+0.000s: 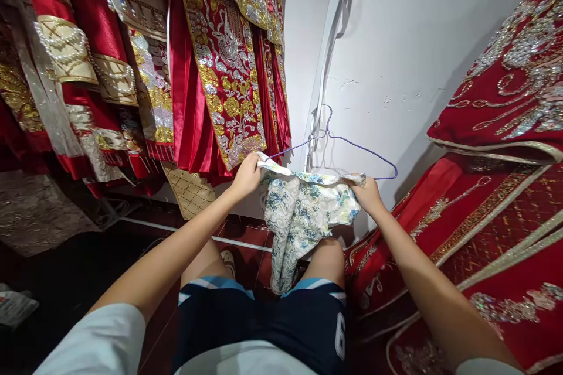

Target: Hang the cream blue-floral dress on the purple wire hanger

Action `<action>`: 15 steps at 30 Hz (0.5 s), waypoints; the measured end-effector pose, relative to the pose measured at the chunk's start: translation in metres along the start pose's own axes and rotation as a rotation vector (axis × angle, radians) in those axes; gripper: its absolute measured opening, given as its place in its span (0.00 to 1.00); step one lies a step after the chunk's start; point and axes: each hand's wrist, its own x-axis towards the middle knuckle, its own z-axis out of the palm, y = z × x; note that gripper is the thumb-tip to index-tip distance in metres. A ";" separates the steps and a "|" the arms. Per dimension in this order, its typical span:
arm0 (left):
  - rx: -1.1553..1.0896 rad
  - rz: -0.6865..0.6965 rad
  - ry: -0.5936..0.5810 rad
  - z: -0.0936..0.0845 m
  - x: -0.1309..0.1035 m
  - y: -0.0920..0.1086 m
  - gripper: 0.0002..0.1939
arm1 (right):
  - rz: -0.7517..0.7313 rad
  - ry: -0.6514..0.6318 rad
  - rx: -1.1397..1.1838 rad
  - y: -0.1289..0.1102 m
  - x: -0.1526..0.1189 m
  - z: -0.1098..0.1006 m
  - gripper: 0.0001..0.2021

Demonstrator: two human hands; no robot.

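Left hand (248, 176) was closed on the left top corner of a blue-and-white floral garment (292, 211); right hand (368, 193) pinched the other end of its top band. Both grips were tight on fabric, hands well apart, band stretched roughly level between them. Garment was in front of the wearer's knees, its lower part hanging as a narrow bunched length between the legs. Purple hanger (327, 130) was just above and behind the band, hook up, in front of the white wall (396, 64). Hanger's left end met the corner near the left hand; right end stuck out past the right hand. Couldn't tell whether it ran inside the fabric or what bore its weight. Red embroidered gown (229, 70) hung at left, beaded red gown (497, 187) at right.
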 end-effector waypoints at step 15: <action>0.292 0.148 -0.134 0.024 0.049 0.032 0.15 | -0.092 0.341 -0.053 -0.004 0.000 -0.017 0.37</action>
